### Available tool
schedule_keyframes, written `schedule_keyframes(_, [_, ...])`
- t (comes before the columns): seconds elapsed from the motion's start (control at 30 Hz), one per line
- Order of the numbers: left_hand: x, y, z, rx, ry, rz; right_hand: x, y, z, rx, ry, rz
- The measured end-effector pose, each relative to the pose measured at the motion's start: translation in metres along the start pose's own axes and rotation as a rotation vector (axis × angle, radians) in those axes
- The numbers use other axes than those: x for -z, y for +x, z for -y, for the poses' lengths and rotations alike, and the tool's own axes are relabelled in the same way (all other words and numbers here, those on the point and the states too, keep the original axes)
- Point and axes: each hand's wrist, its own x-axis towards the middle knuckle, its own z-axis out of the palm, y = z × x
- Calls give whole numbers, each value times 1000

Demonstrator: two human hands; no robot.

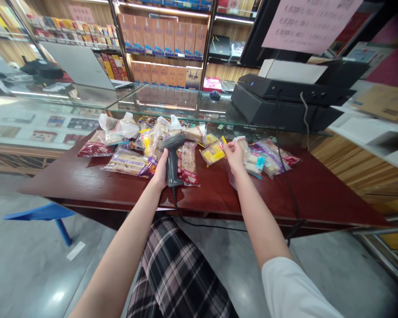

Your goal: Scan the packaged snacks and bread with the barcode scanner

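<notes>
My left hand [162, 170] is wrapped round the grip of a grey barcode scanner [172, 152], its head raised over the snack packets on the dark red table [96, 185]. A black cable [199, 224] trails from the scanner's base below the table edge. My right hand [234, 154] pinches the edge of a clear packet of yellow snacks [212, 153], lifted slightly off the table. Several wrapped bread and cake packets [128, 161] lie spread across the table's far half, with more such packets [268, 157] to the right of my right hand.
A glass display counter [172, 104] runs behind the table, with a black printer [285, 99] on its right end and a laptop [82, 66] at the left. Shelves of boxed goods [166, 39] fill the back wall. A blue stool [46, 214] stands at the left.
</notes>
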Motion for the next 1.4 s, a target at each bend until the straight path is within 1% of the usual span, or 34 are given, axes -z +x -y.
schedule_keyframes(0.07, [-1, 0, 0, -1, 9, -9, 1, -2, 7, 126, -4, -30])
schedule_keyframes(0.1, [-1, 0, -1, 0, 9, -12, 1, -4, 11, 190, -17, -11])
schedule_keyframes(0.13, [-2, -1, -1, 0, 6, -14, 1, -6, 14, 256, -39, 41])
schedule_keyframes(0.2, [-2, -1, -1, 2, -8, -14, 2, -10, 19, 371, -107, 235])
schedule_keyframes(0.23, [-2, -1, -1, 3, -16, -12, 2, -13, 20, 408, -149, 335])
schedule_keyframes(0.27, [-2, -1, -1, 3, -24, -11, 2, -14, 20, 430, -196, 402])
schedule_keyframes(0.3, [-2, 0, -1, 5, -29, -10, 1, -16, 19, 433, -247, 422])
schedule_keyframes(0.33, [-2, 0, -1, 8, -32, -12, 0, -17, 17, 411, -302, 395])
schedule_keyframes(0.4, [-3, 0, -1, 20, -28, -18, -3, -19, 12, 308, -436, 300])
schedule_keyframes(0.43, [-3, 0, -1, 23, -23, -23, -4, -20, 10, 245, -519, 278])
schedule_keyframes(0.5, [-5, -1, -2, 26, -14, -26, -7, -20, 7, 139, -693, 306])
schedule_keyframes(0.53, [-6, -1, -2, 24, -13, -26, -8, -19, 6, 110, -762, 335])
schedule_keyframes(0.57, [-6, -2, -3, 23, -12, -27, -8, -19, 4, 96, -801, 360])
schedule_keyframes(0.6, [-7, -2, -3, 25, -12, -31, -9, -17, 3, 93, -795, 379])
schedule_keyframes(0.63, [-7, -2, -3, 32, -10, -34, -9, -16, 1, 90, -740, 400])
schedule_keyframes(0.73, [-8, -3, -3, 48, -4, -39, -10, -10, -8, 57, -443, 463])
schedule_keyframes(0.77, [-7, -3, -3, 49, 3, -34, -11, -9, -10, 23, -358, 465])
schedule_keyframes(0.83, [-6, -3, -1, 46, 30, -23, -12, -7, -12, -79, -248, 415])
schedule_keyframes(0.9, [-5, -3, 1, 46, 67, -12, -13, -8, -10, -166, -152, 338])
schedule_keyframes(0.93, [-4, -3, 2, 41, 85, -4, -14, -9, -7, -193, -81, 320])
schedule_keyframes(0.97, [-3, -3, 3, 33, 102, 5, -15, -10, -3, -211, 2, 326])
schedule_keyframes(1.03, [-1, -2, 5, 12, 125, 21, -15, -13, 4, -262, 180, 378])
schedule_keyframes(1.13, [0, -2, 5, 14, 134, 24, -15, -16, 12, -349, 396, 421])
schedule_keyframes(1.23, [-1, -2, 4, 29, 137, 23, -14, -18, 15, -372, 519, 444])
schedule_keyframes(1.4, [-1, 0, 4, 37, 132, 9, -16, -19, 13, -402, 583, 478])
